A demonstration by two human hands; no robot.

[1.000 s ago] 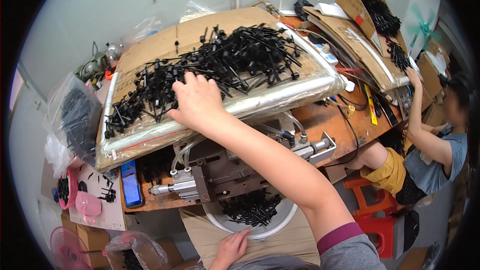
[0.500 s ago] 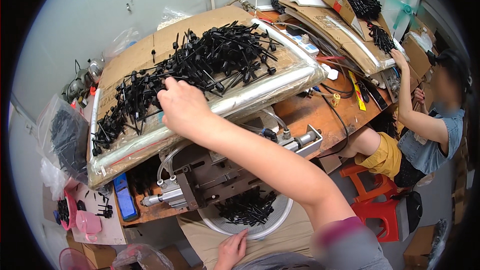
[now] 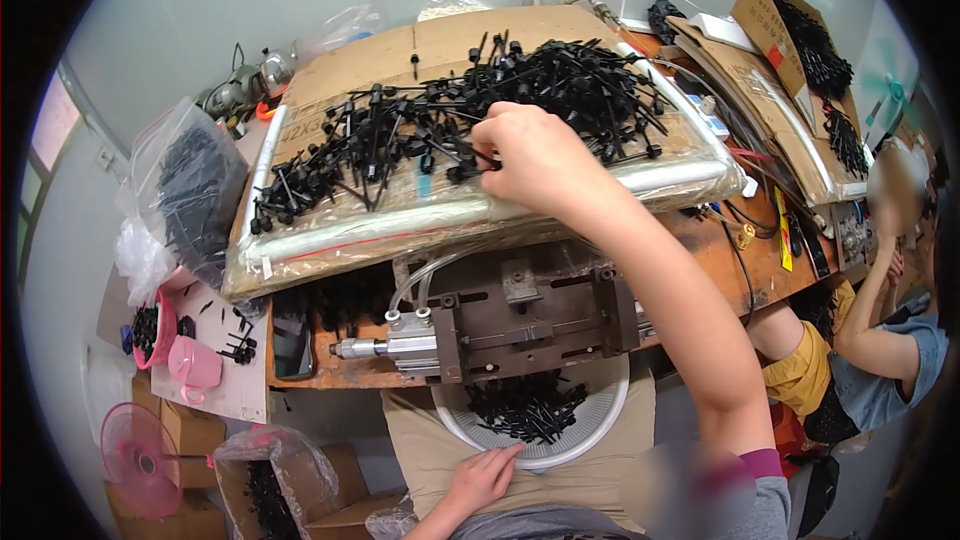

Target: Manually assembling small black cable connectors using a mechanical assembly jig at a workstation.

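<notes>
A loose heap of black plastic pieces (image 3: 375, 135), with thin stems and thicker heads, lies on a raised cardboard tray (image 3: 350, 60) edged in white tubing. At the heap's front edge my right hand (image 3: 540, 155) is closed, with a black piece (image 3: 486, 162) between thumb and fingers; its far end is lost among the others. My left hand (image 3: 485, 475) lies on my lap with fingers stretched out, their tips at the rim of a white basket (image 3: 600, 430). More black pieces (image 3: 530, 408) fill the middle of that basket.
Between tray and basket sits a metal clamping fixture (image 3: 525, 325) with air cylinders. A phone (image 3: 293, 348) lies left of it, near a pink cup (image 3: 195, 362). A bag of black parts (image 3: 195, 190) leans at the tray's left. A co-worker (image 3: 885, 360) sits at the right.
The view has swung left, so the scene sits farther right. My right hand has shifted right along the heap's front, and a black piece now shows in its fingers. My left hand stays by the basket.
</notes>
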